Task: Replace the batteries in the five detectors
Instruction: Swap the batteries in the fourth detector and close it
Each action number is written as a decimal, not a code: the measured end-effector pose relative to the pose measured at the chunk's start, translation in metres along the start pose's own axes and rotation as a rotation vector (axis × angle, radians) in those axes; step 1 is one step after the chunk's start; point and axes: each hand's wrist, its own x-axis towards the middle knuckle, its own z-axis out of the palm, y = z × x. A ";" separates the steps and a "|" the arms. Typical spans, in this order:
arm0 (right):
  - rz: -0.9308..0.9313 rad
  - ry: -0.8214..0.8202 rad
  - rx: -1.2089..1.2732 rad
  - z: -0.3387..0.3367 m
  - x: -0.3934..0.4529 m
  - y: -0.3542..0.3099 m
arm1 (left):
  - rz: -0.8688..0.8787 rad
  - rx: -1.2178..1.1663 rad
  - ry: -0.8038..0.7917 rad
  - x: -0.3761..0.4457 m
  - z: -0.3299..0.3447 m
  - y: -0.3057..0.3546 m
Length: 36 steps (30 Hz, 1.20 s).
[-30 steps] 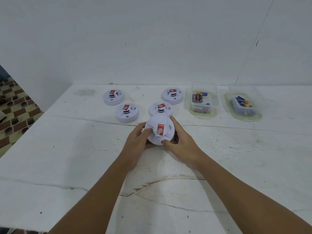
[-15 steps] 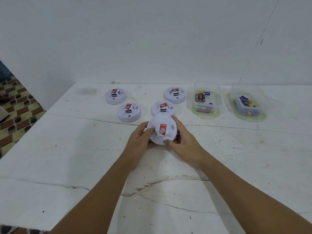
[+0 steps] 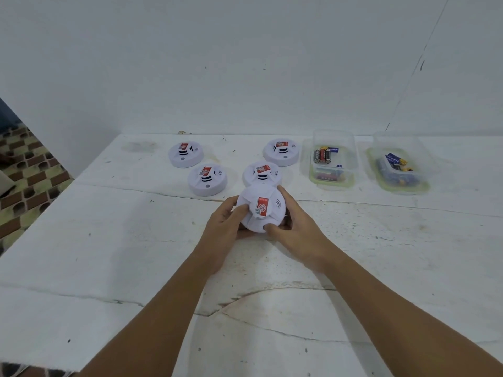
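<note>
Two hands hold one detector [image 3: 260, 210] just above the near middle of the table [image 3: 109, 254], tilted so that its domed face is turned toward the camera. The left hand [image 3: 223, 224] is curled round its left rim, thumb laid on the face; the right hand [image 3: 292, 224] is wrapped round the right rim, thumb pressed at the lower edge. The detector is judged to be light, stiff and hollow, of smooth plastic that could slip under a twist, so it is best taken by the rim with both hands, as it is now, not by the raised centre. Its shell is white and round, with a raised centre cap bearing a red label and small arc marks beside it. Whether the base has been loosened cannot be told. Just behind it four more detectors are set flat on the table: one [image 3: 261, 174] close behind the held one, one [image 3: 207, 179] to its left, and two farther back, left [image 3: 186, 155] and right [image 3: 281, 152]. Beyond, to the right, two clear tubs are placed side by side, the nearer tub [image 3: 332, 159] holding batteries [image 3: 322, 155] with black-and-red jackets, the other tub [image 3: 398, 165] holding blue ones [image 3: 393, 159].
</note>
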 end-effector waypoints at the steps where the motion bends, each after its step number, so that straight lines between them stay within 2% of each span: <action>1: -0.003 -0.004 -0.003 0.000 0.000 0.000 | 0.000 0.002 0.002 0.000 0.000 0.000; 17: 0.025 -0.091 0.128 -0.005 0.008 0.004 | 0.001 -0.003 0.006 0.000 0.001 0.003; 36: 0.021 -0.119 0.187 -0.007 0.011 0.005 | -0.007 0.036 0.010 0.001 0.000 0.002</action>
